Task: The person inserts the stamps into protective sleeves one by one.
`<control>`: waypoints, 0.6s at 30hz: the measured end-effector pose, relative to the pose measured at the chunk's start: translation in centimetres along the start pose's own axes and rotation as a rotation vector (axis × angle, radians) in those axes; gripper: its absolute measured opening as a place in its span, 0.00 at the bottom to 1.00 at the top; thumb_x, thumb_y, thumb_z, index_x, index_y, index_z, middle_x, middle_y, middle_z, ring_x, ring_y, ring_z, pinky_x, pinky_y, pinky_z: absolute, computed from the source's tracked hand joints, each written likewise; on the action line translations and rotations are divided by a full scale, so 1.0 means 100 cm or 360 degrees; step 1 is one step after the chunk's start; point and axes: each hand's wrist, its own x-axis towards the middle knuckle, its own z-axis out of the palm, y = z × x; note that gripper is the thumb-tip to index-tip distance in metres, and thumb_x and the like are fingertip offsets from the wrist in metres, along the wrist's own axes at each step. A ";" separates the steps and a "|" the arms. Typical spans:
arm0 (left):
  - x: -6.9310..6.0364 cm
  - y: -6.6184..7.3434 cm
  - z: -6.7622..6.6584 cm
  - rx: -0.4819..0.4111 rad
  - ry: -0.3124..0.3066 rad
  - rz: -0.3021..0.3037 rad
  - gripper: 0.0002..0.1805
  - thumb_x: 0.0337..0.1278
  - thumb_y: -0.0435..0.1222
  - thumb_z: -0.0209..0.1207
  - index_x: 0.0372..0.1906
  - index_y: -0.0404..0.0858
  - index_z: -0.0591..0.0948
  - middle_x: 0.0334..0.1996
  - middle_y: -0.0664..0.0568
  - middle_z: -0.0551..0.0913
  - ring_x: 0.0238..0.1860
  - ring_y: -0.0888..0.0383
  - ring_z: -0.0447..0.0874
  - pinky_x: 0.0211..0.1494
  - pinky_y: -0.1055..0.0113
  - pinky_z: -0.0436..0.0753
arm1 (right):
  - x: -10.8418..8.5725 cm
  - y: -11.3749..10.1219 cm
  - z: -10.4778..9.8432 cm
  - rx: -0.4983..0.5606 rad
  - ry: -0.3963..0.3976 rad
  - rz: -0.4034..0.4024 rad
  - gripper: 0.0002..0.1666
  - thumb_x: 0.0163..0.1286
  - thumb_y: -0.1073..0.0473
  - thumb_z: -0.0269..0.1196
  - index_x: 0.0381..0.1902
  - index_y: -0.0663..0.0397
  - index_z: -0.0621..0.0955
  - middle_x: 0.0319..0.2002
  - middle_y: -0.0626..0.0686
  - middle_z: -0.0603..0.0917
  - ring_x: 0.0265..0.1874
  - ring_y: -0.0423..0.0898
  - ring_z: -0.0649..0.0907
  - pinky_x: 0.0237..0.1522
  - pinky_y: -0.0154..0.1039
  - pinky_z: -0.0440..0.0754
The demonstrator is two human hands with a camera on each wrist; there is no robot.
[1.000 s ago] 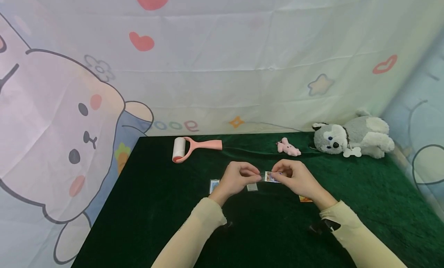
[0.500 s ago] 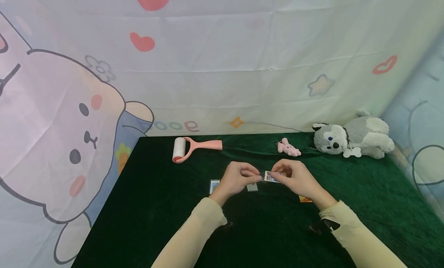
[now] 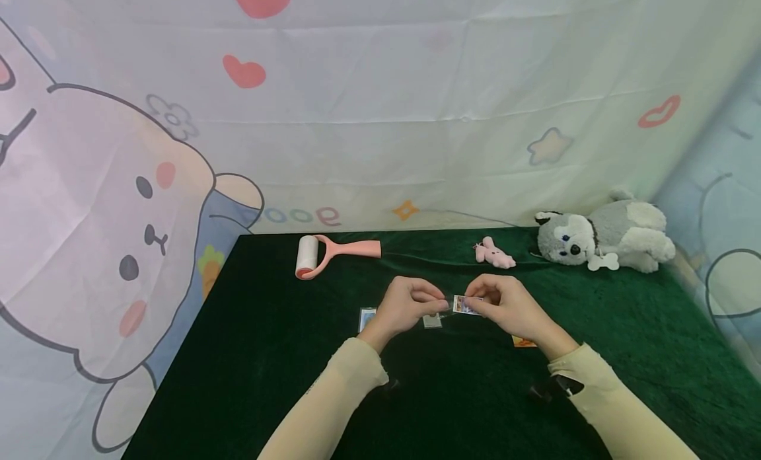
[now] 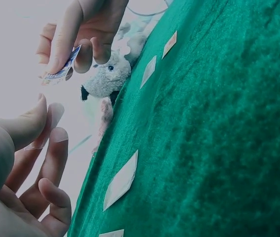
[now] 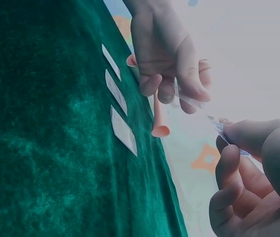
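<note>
A small printed card (image 3: 467, 305) is pinched between the thumb and fingers of my right hand (image 3: 505, 303). My left hand (image 3: 410, 306) pinches a clear plastic sleeve (image 5: 188, 100) that is hard to make out in the head view. Both hands are raised over the green cloth, the card's edge facing the sleeve with little space between. Below the left fingertips lies a pale rectangular piece (image 3: 433, 321). Beside my left wrist is a blue-pictured card (image 3: 366, 318), partly covered by the hand. An orange card (image 3: 523, 342) lies under my right wrist, partly hidden.
A pink-handled lint roller (image 3: 341, 250) lies at the back left of the green cloth (image 3: 267, 367). Farther right are a small pink plush (image 3: 495, 254) and a grey-and-white plush dog (image 3: 606, 234). A printed curtain (image 3: 380, 116) hangs behind the cloth's far edge.
Both hands stay almost where they were, still holding the card and sleeve. The card has dipped very slightly.
</note>
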 end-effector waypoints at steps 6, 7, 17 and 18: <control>0.000 0.000 0.000 -0.0028 -0.0007 -0.0026 0.05 0.63 0.39 0.74 0.40 0.44 0.91 0.33 0.56 0.92 0.39 0.58 0.90 0.48 0.60 0.84 | 0.000 0.001 -0.001 0.0004 0.0003 -0.0016 0.02 0.74 0.57 0.69 0.42 0.46 0.86 0.34 0.47 0.86 0.22 0.43 0.78 0.26 0.36 0.78; 0.000 0.000 0.000 -0.0034 -0.0009 -0.0028 0.05 0.62 0.39 0.74 0.40 0.44 0.91 0.33 0.56 0.93 0.39 0.58 0.90 0.49 0.60 0.84 | 0.000 0.002 -0.001 0.0006 0.0002 -0.0020 0.02 0.74 0.56 0.69 0.42 0.47 0.86 0.34 0.47 0.86 0.22 0.43 0.78 0.26 0.36 0.77; 0.001 0.001 0.000 -0.0029 -0.0016 -0.0045 0.04 0.62 0.39 0.74 0.39 0.44 0.92 0.33 0.56 0.92 0.39 0.59 0.90 0.49 0.61 0.83 | 0.003 0.000 -0.002 0.0024 -0.0030 -0.0043 0.04 0.75 0.56 0.69 0.42 0.49 0.86 0.33 0.47 0.86 0.23 0.43 0.79 0.26 0.37 0.79; 0.001 0.001 0.000 -0.0029 -0.0018 -0.0048 0.04 0.62 0.39 0.74 0.39 0.44 0.92 0.33 0.56 0.92 0.39 0.59 0.90 0.48 0.61 0.83 | 0.003 0.000 -0.002 0.0025 -0.0033 -0.0041 0.04 0.75 0.56 0.69 0.42 0.49 0.86 0.33 0.47 0.86 0.23 0.43 0.79 0.26 0.37 0.79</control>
